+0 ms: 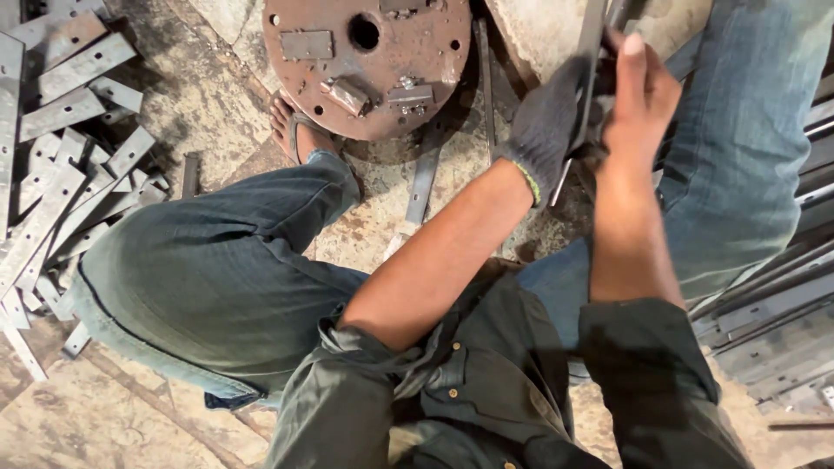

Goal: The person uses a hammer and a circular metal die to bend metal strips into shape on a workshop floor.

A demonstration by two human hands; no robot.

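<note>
My left hand, in a dark knit glove, grips a long flat metal strip that runs up out of the top of the view. My bare right hand is closed on the same strip from the right side, fingers pointing up. Both hands are raised above my knees, right of a rusty round steel plate with holes and small welded blocks that lies on the floor.
A heap of short flat metal strips covers the floor at the left. Long metal bars are stacked at the right. A loose strip lies under the plate's edge. My sandalled foot rests beside the plate.
</note>
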